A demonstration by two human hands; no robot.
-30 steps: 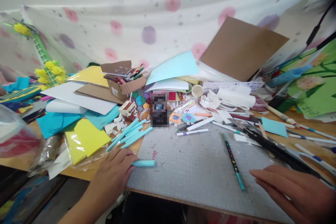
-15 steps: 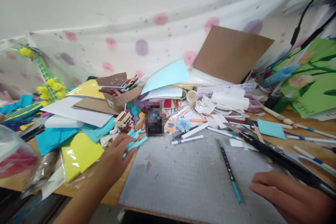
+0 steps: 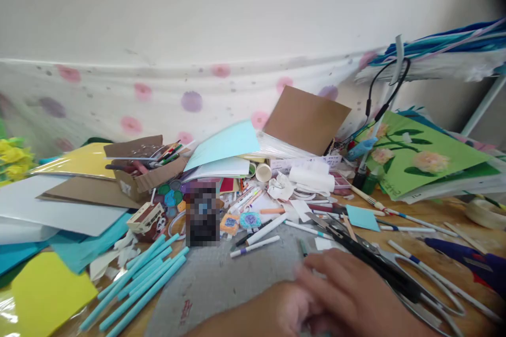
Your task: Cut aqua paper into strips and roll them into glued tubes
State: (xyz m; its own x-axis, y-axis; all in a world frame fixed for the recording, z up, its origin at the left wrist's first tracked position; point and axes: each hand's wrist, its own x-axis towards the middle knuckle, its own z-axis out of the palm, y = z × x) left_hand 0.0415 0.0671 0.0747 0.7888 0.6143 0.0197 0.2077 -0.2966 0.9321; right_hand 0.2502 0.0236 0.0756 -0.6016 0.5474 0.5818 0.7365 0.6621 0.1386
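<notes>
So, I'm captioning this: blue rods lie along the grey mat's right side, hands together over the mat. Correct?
Wrong side: the head view shows the blue rods along the left of the grey mat, not right. Left hand and right hand are together over it.

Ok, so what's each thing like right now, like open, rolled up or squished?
Left hand and right hand: overlapping in view, grip unclear
Teal pen: mostly hidden behind the hands
Gray mat: flat, partly covered
Blue tubes: rolled, bunched together
Cardboard box: open, filled
Brown board: propped up, tilted
White crumpled paper: squished
White roll: rolled up, lying down
Scissors: lying down; open or shut unclear
</notes>
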